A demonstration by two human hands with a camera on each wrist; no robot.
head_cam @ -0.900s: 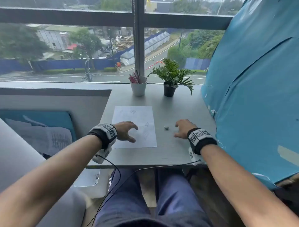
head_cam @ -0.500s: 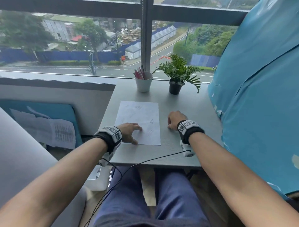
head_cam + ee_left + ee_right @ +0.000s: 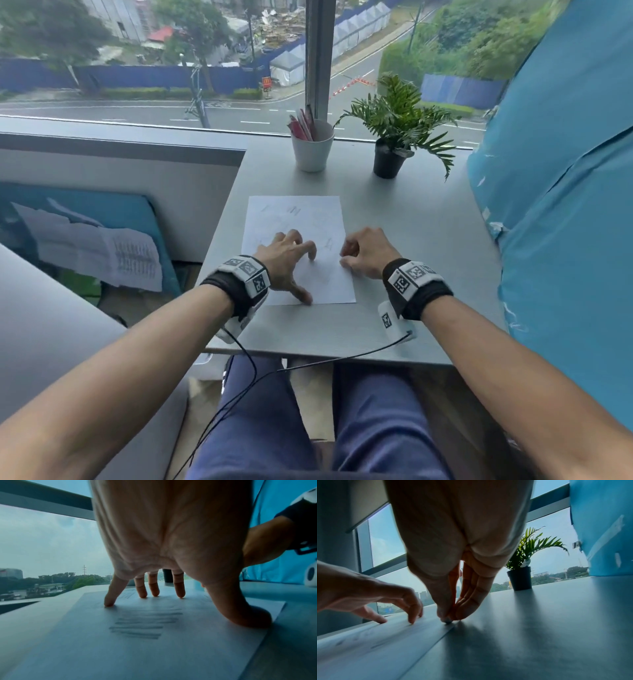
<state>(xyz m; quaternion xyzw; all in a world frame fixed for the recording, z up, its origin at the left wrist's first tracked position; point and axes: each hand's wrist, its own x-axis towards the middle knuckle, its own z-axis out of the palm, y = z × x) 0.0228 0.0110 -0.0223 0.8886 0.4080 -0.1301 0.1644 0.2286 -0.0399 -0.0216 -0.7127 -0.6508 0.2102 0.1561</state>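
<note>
Two hands meet over one sheet of paper (image 3: 298, 212) lying on the grey surface (image 3: 411, 222), its long axis running 12 to 6 o'clock. The left hand (image 3: 287, 260) pins the sheet with spread, straight fingertips. The right hand (image 3: 368, 255) pinches one small dark bit (image 3: 447, 621), too small to identify, touching the sheet's right edge. Faint pencil marks (image 3: 329, 242) lie at 9 o'clock from that bit, nearest the right hand. One cup (image 3: 312, 150) and one potted plant (image 3: 394, 137) stand at 12 o'clock.
</note>
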